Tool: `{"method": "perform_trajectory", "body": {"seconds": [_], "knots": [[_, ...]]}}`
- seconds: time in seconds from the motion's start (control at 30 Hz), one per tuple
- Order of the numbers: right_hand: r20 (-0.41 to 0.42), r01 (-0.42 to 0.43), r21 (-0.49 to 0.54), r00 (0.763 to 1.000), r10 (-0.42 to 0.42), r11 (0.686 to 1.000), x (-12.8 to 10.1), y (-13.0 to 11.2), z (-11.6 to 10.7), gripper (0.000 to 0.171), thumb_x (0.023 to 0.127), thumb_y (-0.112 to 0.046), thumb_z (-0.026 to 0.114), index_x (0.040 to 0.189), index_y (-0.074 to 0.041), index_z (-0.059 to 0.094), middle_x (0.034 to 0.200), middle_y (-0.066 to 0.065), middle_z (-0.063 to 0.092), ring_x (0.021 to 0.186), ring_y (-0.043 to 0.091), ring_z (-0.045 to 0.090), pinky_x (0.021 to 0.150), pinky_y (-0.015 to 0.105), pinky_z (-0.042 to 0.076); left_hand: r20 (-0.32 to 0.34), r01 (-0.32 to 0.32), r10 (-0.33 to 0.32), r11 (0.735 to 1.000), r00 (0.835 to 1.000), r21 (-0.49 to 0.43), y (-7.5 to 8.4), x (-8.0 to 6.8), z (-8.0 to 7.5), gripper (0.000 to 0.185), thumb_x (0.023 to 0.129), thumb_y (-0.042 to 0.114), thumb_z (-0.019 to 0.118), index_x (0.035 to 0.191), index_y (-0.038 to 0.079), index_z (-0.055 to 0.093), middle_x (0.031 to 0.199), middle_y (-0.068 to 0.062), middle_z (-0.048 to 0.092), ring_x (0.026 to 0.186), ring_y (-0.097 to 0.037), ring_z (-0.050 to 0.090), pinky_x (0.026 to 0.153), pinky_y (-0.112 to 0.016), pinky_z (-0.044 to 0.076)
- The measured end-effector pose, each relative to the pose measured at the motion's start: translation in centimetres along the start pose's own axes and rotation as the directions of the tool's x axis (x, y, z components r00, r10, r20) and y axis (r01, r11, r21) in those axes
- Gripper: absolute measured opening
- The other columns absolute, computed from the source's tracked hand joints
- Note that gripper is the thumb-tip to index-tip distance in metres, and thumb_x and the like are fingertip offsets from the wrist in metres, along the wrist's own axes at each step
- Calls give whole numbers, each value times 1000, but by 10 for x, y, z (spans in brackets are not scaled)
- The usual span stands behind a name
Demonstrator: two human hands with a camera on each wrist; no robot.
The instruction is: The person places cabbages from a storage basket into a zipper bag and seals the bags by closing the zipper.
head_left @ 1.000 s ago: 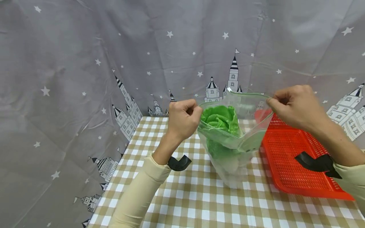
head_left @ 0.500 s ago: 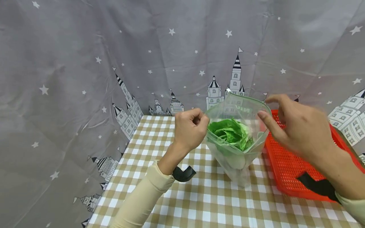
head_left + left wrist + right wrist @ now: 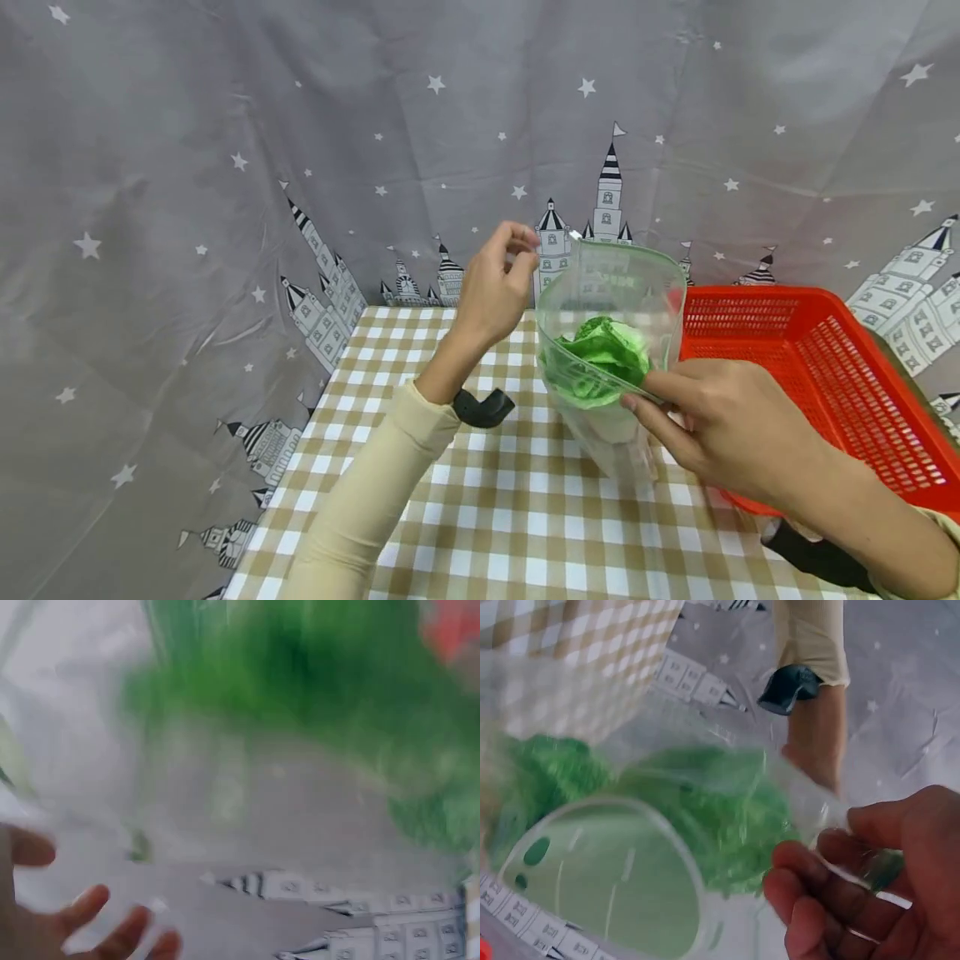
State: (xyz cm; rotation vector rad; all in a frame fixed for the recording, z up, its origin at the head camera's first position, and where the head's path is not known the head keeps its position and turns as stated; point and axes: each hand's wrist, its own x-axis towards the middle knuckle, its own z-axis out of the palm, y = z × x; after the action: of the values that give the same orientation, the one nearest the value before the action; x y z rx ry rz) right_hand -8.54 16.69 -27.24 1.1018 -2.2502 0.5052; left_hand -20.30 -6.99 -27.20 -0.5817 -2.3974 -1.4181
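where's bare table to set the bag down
Bare checked table lies left of and in front of the bag, beside the left sleeve. The right side is crowded: the red basket sits there, with the right hand pinching the bag.

A clear zip bag (image 3: 611,350) stands upright with its mouth open, holding green leafy lettuce (image 3: 600,358). It is pinched at its near rim by the right hand (image 3: 712,425), just right of the left hand (image 3: 491,287).
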Motion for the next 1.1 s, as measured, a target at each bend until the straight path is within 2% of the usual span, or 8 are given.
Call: {"method": "perform_trajectory", "body": {"seconds": [0.07,0.17,0.3,0.4,0.47,0.67,0.93,1.1], "knots": [[-7,6,28,1000,-6,1000,0,4,-4,43,102,-49,40,70,-24,55,60,-20,35,51,-5,32,45,14,30,104,5,2,998,995,-69,-8,14,2,34,100,17,44,132,11,53,124,-7,59,111,-20,56,92,-33,44],[-22,12,79,1000,-10,997,-2,13,-8,41,101,-48,43,74,-21,58,64,-19,45,53,-4,38,47,12,33,187,-6,33,989,982,-145,-17,25,3,33,102,13,50,134,9,56,125,-7,62,116,-21,56,97,-34,43],[-32,-8,149,999,13,989,-11,37,-22,32,100,-41,52,83,-17,66,73,-15,57,59,-1,49,52,13,41,58,-56,69,978,996,-201,-23,20,-7,16,96,4,60,109,2,70,91,-7,72,84,-18,67,76,-30,53],[-17,-62,169,998,66,984,-25,64,-40,14,96,-26,63,86,-18,68,75,-13,60,63,-1,53,58,12,44,-20,-76,74,968,997,-238,-26,9,-20,12,91,0,65,100,-1,72,84,-9,72,72,-17,67,65,-26,52],[-7,-107,172,994,110,979,-33,79,-49,7,90,-11,70,88,-17,69,76,-12,61,64,-1,54,63,10,45,-15,-69,68,965,998,-253,-25,0,-27,10,89,-1,67,98,-2,72,83,-9,73,70,-19,67,62,-27,51],[-12,-250,237,966,260,939,-44,101,-52,50,73,21,72,118,-1,68,82,-5,70,67,-2,63,60,11,48,79,-9,30,967,996,-256,-21,-22,-28,14,87,7,73,98,-1,72,83,-7,74,72,-26,71,69,-39,56],[76,-371,38,927,368,928,-47,109,-47,27,75,11,75,98,-4,73,75,3,71,67,-5,61,55,11,43,-25,37,-44,968,999,-250,-34,-35,-28,15,81,7,78,86,-2,67,77,-11,72,68,-29,70,64,-30,54],[46,-369,-6,928,369,930,-34,100,-45,33,76,1,79,107,-8,72,91,5,72,71,14,65,66,9,40,-40,-41,29,937,999,-348,-33,-39,-20,8,83,-2,73,87,-6,67,82,-15,72,72,-39,69,68,-37,57]]}}
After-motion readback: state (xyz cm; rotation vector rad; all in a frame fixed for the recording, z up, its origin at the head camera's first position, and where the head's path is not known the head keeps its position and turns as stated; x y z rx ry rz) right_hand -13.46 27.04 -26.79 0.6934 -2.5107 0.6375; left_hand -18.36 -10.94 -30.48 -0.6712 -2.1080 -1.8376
